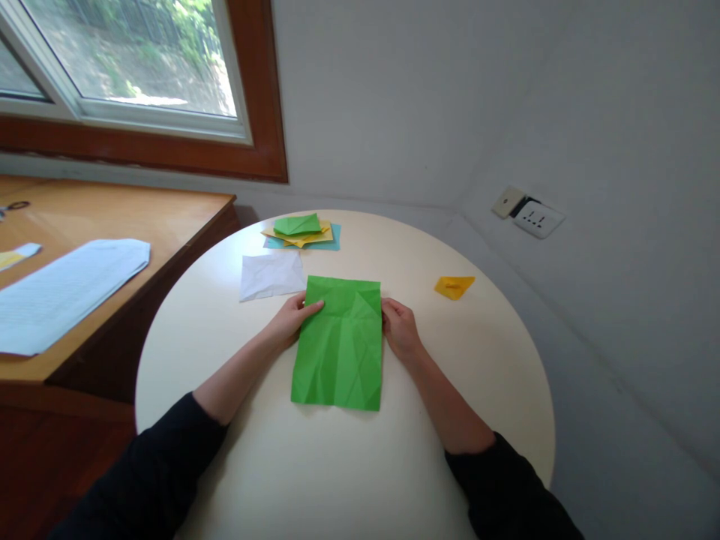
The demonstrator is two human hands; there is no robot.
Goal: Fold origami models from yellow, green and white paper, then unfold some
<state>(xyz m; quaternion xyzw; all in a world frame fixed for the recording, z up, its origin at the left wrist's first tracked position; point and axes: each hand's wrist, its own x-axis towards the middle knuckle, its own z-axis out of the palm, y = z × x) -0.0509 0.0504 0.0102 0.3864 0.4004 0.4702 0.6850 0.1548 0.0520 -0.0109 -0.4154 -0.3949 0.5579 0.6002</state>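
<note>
A creased sheet of green paper (340,349) is spread out between my hands over the round table, its fold lines plainly visible. My left hand (292,315) grips its left edge, thumb on top and the other fingers underneath. At the right edge, my right hand (399,324) pinches the paper with curled fingers, partly hidden behind the sheet. Just beyond my left hand lies a white sheet of paper (270,275), slightly crumpled. Farther back sits a small pile with a folded green paper (297,224) on top of yellow paper (315,235) and blue paper (336,238).
A folded orange paper piece (454,286) rests toward the right rim of the white round table (326,472). On the left, a wooden desk (185,206) holds white printed papers (73,292) and scissors (16,205). A wall socket (538,218) is at right.
</note>
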